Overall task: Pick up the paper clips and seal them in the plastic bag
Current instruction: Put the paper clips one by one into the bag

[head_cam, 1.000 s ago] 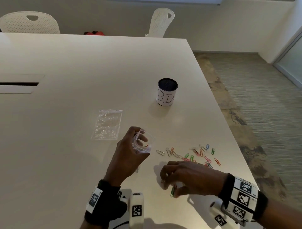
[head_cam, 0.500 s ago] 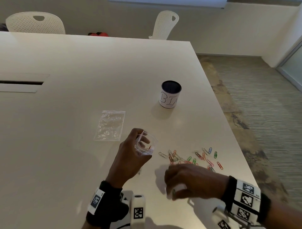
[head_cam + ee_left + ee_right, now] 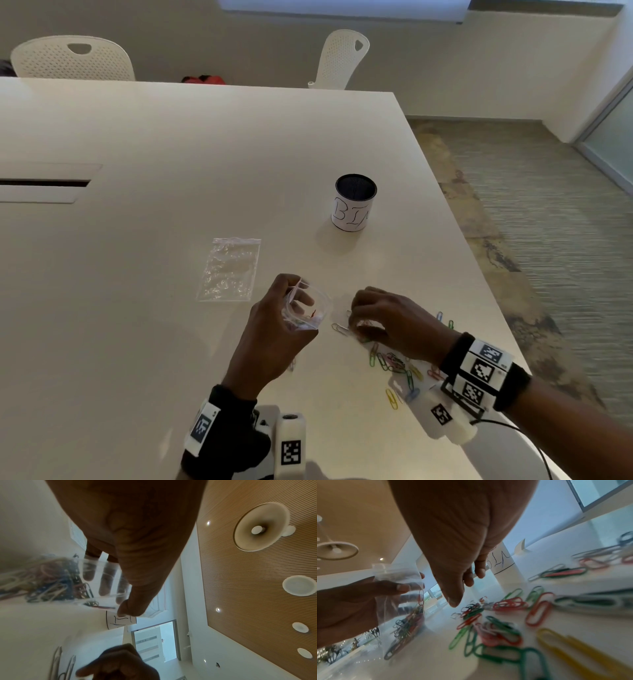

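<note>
My left hand (image 3: 270,329) holds a clear plastic bag (image 3: 306,310) upright above the table, thumb and fingers pinching its mouth apart. Several coloured clips lie in its bottom (image 3: 406,623) (image 3: 42,581). My right hand (image 3: 363,325) hovers just right of the bag, fingers lowered over loose paper clips (image 3: 394,365) scattered on the white table (image 3: 171,359). In the right wrist view its thumb and fingers (image 3: 453,597) are spread above red and green clips (image 3: 471,612), with nothing between them.
A second, empty plastic bag (image 3: 231,270) lies flat left of the hands. A white cup marked BIN (image 3: 354,205) stands behind the clips. The table's right edge (image 3: 479,274) runs close to the clip pile. A cable slot (image 3: 44,183) is at far left.
My right hand has left the table's near edge, where it pinched a green clip, and moved forward to the clips beside the bag. My left hand still holds the bag.
</note>
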`<move>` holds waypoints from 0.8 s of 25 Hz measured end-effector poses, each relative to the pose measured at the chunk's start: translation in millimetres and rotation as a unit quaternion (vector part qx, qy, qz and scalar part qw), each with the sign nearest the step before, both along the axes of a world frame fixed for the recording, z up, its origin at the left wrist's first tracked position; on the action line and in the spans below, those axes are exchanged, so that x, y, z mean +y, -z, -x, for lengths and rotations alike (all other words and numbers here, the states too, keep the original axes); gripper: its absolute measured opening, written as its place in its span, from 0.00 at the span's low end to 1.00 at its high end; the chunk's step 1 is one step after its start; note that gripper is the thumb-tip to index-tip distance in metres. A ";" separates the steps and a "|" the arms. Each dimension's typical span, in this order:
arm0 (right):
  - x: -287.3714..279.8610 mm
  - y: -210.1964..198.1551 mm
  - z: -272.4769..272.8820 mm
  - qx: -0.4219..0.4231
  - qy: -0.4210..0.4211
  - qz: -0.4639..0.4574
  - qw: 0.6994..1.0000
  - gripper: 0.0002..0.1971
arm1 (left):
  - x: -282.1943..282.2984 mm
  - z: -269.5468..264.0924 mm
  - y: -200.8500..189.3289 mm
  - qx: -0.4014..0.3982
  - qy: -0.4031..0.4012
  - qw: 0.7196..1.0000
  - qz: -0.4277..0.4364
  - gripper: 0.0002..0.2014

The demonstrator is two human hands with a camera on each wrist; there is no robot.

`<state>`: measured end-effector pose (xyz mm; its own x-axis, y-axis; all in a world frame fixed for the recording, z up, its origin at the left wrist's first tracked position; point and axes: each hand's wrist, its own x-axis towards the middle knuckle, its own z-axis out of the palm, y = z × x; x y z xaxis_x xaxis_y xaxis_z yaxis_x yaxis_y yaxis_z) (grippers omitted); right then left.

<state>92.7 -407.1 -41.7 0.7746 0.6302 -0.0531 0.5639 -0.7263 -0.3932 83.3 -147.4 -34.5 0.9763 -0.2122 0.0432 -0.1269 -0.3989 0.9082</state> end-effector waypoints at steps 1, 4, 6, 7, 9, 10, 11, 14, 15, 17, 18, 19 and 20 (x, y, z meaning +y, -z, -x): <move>3.1 -0.5 -2.0 -0.001 0.001 -0.007 1.000 0.10 | -0.4 -0.2 -0.3 -0.002 0.001 1.000 -0.002 0.23; 10.4 2.1 -5.9 0.030 -0.040 -0.001 0.999 0.16 | -2.1 -1.3 -0.2 -0.005 0.004 1.000 -0.004 0.24; 8.1 2.9 -6.3 0.047 -0.059 0.009 0.997 0.17 | -2.6 -2.0 0.3 -0.006 0.005 1.000 -0.007 0.25; 4.9 1.9 -6.1 0.051 -0.057 0.016 0.997 0.17 | -2.3 -2.4 0.6 -0.007 0.005 1.000 -0.009 0.26; -4.1 -4.2 -4.2 0.061 -0.041 0.031 0.997 0.15 | -1.4 -2.7 0.6 -0.007 0.006 1.000 -0.011 0.26; -8.2 -8.2 -2.6 0.071 -0.026 0.035 0.996 0.15 | -0.8 -2.8 0.4 -0.007 0.007 1.000 -0.011 0.26; -11.2 -11.3 -1.0 0.082 -0.008 0.036 0.996 0.17 | -0.3 -3.1 0.4 -0.006 0.006 1.000 -0.013 0.26; -14.0 -12.8 3.1 0.064 0.026 0.060 0.996 0.35 | -0.8 -4.2 0.0 -0.004 0.005 1.000 -0.015 0.25; -13.3 -9.7 3.9 0.055 0.024 0.076 0.995 0.39 | -1.1 -4.5 0.1 -0.002 0.005 1.000 -0.015 0.25; -10.3 -3.5 7.4 0.048 0.011 0.086 0.995 0.36 | -2.3 -4.6 0.0 -0.001 0.009 1.000 -0.017 0.26; -9.6 -2.0 9.1 0.045 0.007 0.076 0.996 0.30 | -2.6 -4.5 0.1 -0.001 0.011 1.000 -0.018 0.26; -9.7 -1.4 10.8 0.041 0.009 0.060 0.997 0.24 | -2.9 -4.7 0.2 -0.002 0.012 1.000 -0.019 0.26; -9.7 -2.7 12.2 0.038 0.014 0.046 0.998 0.18 | -2.7 -4.6 0.5 -0.002 0.012 1.000 -0.020 0.26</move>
